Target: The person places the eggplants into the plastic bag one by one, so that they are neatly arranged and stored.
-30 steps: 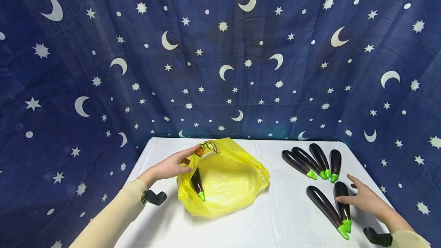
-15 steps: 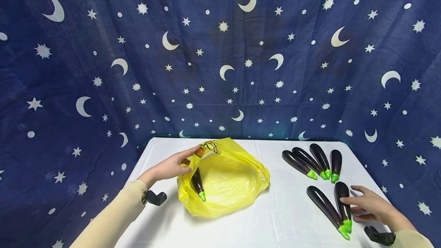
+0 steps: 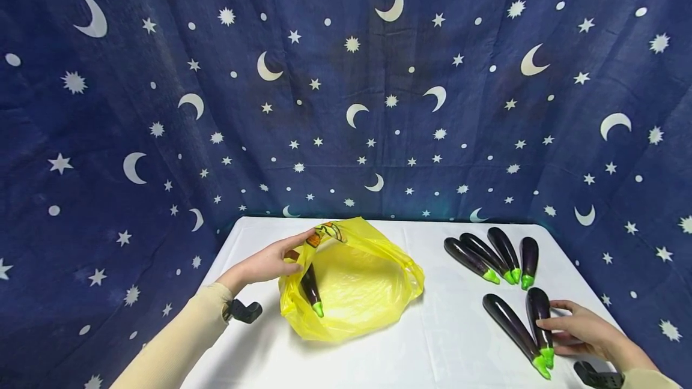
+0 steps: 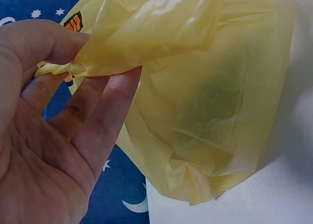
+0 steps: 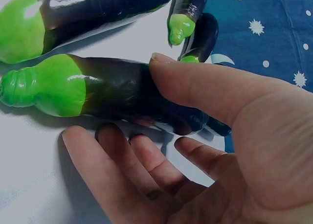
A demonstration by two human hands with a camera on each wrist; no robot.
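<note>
My left hand (image 3: 273,262) pinches the rim of a yellow plastic bag (image 3: 367,311) between thumb and fingers, holding its mouth wide. Inside the bag, near that hand, lies a dark purple eggplant (image 3: 310,290) with a green stem end. In the left wrist view, the gathered bag film (image 4: 146,43) passes between thumb and fingers. My right hand (image 3: 586,332) is at the nearer right eggplant (image 5: 117,87). Its thumb lies over that eggplant and its spread fingertips sit right along the side. A second eggplant (image 3: 510,326) lies close by, their green ends together.
Several more eggplants (image 3: 478,257) lie in a row at the back right of the white-covered table (image 3: 432,341). A blue cloth (image 3: 346,77) with moons and stars hangs behind and along the sides.
My right hand has come down and in from the right, its thumb now over the nearer right eggplant and fingers beside it. The left hand and bag have stayed put.
</note>
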